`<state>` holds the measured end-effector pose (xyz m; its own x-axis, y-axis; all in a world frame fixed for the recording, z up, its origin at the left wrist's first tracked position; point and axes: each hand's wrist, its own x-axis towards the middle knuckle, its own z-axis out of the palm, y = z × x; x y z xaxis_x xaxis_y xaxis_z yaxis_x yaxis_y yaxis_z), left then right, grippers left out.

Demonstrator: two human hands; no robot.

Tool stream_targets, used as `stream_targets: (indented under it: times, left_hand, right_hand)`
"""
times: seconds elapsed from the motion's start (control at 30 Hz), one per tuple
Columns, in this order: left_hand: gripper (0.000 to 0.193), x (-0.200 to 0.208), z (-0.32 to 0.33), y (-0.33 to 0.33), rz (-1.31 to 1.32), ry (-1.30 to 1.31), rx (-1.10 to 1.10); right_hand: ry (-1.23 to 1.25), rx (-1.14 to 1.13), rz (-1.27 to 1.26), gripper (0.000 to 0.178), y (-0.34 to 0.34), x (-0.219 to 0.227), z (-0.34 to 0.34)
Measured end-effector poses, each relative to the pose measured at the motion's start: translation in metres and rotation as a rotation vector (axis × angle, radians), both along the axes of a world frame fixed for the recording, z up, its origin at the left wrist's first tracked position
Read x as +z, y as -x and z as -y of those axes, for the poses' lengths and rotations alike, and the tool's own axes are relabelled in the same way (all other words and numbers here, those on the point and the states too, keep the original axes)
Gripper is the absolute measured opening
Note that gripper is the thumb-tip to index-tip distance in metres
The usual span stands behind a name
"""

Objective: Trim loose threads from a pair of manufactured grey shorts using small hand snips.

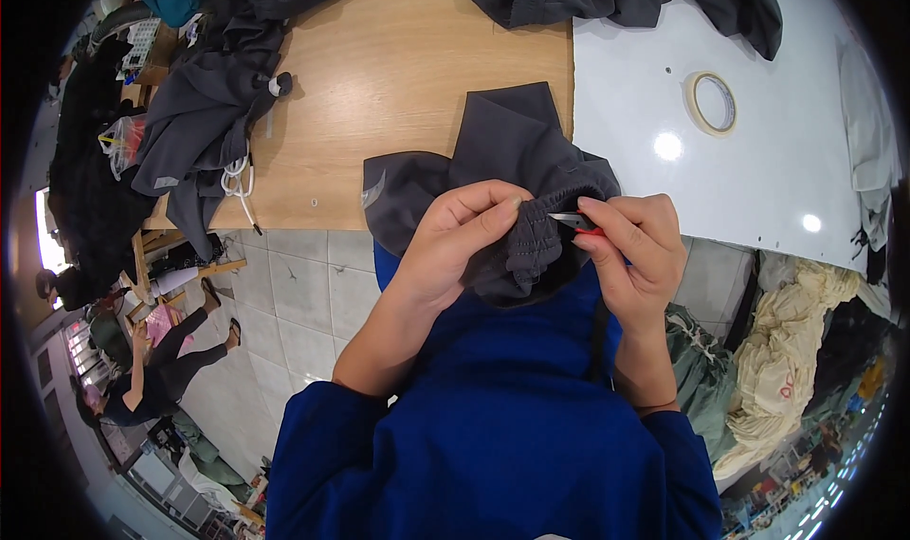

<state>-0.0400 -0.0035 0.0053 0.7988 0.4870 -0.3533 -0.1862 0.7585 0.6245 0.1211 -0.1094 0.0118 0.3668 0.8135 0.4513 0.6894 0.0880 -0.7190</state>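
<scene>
Blue shirt (512, 426) in the foreground; beyond it, a dark grey garment (512, 132) lies partly on the wooden bench (379, 75), its gathered band (536, 251) held out past the front edge. Left hand (460, 237): grip closed on the band, presumably to steady the stitches. Right hand (637, 256): grip pinching a small red-handled tool (575, 221) (tip at the band), held short, to my eye for control. Bare wood extends beyond the garment; rightward, a white surface (621, 94) bears a tape roll (691, 106), well apart from both hands.
</scene>
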Motion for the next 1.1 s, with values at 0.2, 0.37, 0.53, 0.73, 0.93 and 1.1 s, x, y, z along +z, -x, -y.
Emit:
stream_targets:
  times: [0.2,0.37,0.53,0.73,0.93,1.1]
  left_hand:
    - [0.017,0.001,0.0,0.002,0.009,0.017,0.011]
    - [0.018,0.0,0.001,0.003,0.019,0.041,0.008]
    - [0.018,0.001,0.001,0.003,0.015,0.044,0.015]
    - [0.017,-0.001,0.006,-0.001,-0.094,-0.119,0.05]
    - [0.015,-0.004,0.008,-0.001,-0.173,-0.314,0.139]
    - [0.017,-0.006,-0.003,0.001,-0.187,-0.197,0.232]
  right_hand:
    - [0.0,-0.01,-0.052,0.034,0.0,0.0,0.002]
    - [0.016,0.01,-0.042,0.035,-0.001,0.001,0.003]
    - [0.015,0.03,-0.052,0.036,-0.001,0.001,0.003]
    - [0.089,0.045,-0.507,0.03,0.013,0.013,0.004]
    - [0.149,-0.075,-0.497,0.015,0.028,-0.001,-0.006]
    - [0.237,-0.185,-0.583,0.01,0.006,0.002,0.002]
